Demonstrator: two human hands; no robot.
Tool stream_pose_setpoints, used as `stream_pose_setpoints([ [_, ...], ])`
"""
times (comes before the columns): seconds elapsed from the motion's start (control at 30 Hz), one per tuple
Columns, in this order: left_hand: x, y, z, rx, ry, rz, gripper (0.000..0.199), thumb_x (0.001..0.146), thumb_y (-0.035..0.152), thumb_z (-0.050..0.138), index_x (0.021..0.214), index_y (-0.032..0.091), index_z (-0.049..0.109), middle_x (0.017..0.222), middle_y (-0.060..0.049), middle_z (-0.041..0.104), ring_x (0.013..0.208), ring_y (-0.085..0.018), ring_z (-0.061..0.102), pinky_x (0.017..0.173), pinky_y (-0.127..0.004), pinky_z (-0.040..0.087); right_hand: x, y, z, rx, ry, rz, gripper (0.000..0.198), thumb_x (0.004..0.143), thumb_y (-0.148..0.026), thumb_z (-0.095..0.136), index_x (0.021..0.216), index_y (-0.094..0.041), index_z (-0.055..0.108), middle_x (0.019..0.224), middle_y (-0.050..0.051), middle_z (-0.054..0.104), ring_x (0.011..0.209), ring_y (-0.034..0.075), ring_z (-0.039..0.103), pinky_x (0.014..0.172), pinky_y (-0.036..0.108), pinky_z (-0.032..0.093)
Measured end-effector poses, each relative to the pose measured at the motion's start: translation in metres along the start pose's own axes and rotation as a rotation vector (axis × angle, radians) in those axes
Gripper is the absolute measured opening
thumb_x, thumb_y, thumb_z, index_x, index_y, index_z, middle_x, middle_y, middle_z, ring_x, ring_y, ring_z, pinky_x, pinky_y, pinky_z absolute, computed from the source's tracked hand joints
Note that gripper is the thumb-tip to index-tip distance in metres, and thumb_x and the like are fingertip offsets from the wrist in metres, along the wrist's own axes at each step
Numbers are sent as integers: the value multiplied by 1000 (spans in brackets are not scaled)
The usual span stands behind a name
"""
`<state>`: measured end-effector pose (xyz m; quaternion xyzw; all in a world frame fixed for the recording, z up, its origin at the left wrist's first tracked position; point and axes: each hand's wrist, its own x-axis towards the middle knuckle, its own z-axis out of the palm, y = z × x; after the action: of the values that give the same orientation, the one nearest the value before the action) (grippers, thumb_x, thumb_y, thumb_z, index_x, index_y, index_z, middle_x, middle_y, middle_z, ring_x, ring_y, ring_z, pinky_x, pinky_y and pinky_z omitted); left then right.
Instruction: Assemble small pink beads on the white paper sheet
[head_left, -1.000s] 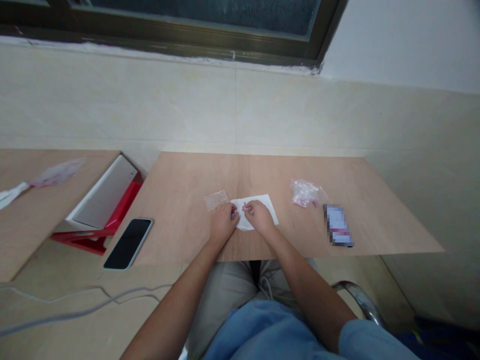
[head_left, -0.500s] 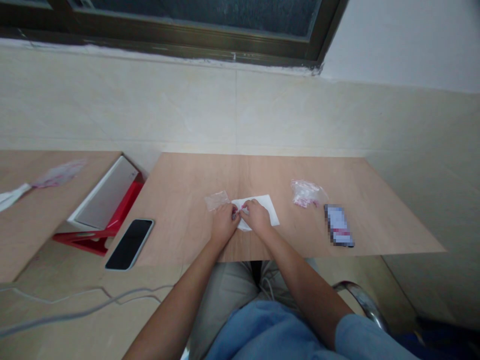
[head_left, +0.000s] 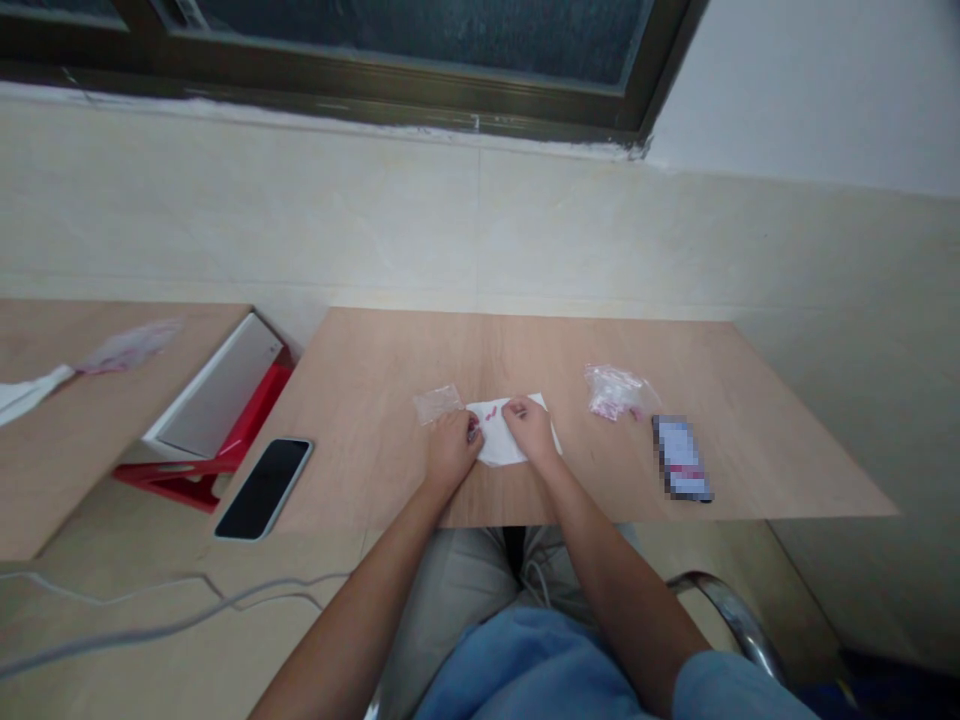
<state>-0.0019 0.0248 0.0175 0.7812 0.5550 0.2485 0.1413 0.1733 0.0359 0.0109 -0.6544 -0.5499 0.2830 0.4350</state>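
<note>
A white sheet of paper (head_left: 501, 448) lies on the wooden table, with a few small pink pieces (head_left: 491, 413) on it. At the paper's left edge my left hand (head_left: 452, 442) is closed, its fingers curled around something small that I cannot make out. My right hand (head_left: 529, 426) rests over the paper's right part, fingers pinched together; whatever they hold, if anything, is too small to tell. Just beyond my left hand a flat clear plastic bag (head_left: 437, 403) lies on the table.
A crumpled clear bag with pink bits (head_left: 619, 391) lies to the right, near a phone with a blurred screen (head_left: 681, 458). Another phone (head_left: 264, 489) sits at the table's front left corner. A white box (head_left: 217, 385) on a red stool (head_left: 259, 405) stands between the two tables.
My right hand has moved right, away from my left hand, uncovering the pink pieces on the paper. My left hand stays nearly in place. The view has shifted slightly.
</note>
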Motion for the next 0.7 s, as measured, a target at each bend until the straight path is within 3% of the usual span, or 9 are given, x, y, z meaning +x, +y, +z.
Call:
stream_pose_setpoints([
  [0.1,0,0,-1,-14,3,-2,12,85,21,60,97,20,60,97,-8,65,95,-25,58,86,-38,43,3,3,-3,148,74,101,28,90,-34,47,89,-15,68,78,5,70,69,17,62,64,25,48],
  [0.27,-1,-1,1,-24,13,-11,10,87,25,60,96,20,60,96,-8,65,94,-25,58,86,-38,43,-17,-5,5,161,-251,-82,22,86,-35,60,92,-18,72,81,3,72,66,15,63,64,25,49],
  [0.47,-1,-2,2,-14,12,-20,13,84,21,62,97,20,60,95,-7,66,94,-25,58,86,-38,42,2,0,-5,-153,-115,-171,21,89,-21,55,100,-17,72,96,6,72,82,17,65,79,28,50],
  [0.6,-1,-1,0,-16,20,-12,12,84,21,62,97,20,60,94,-7,65,93,-25,58,85,-38,42,29,2,-11,-340,-286,-357,34,85,-8,55,114,-19,71,117,8,67,108,18,61,97,28,45],
  [0.7,-2,-1,-1,-10,18,-7,12,85,21,61,97,20,60,93,-7,65,93,-26,58,85,-39,42,36,2,-10,-390,-397,-385,33,86,-6,55,111,-20,72,117,7,64,110,17,60,99,27,44],
])
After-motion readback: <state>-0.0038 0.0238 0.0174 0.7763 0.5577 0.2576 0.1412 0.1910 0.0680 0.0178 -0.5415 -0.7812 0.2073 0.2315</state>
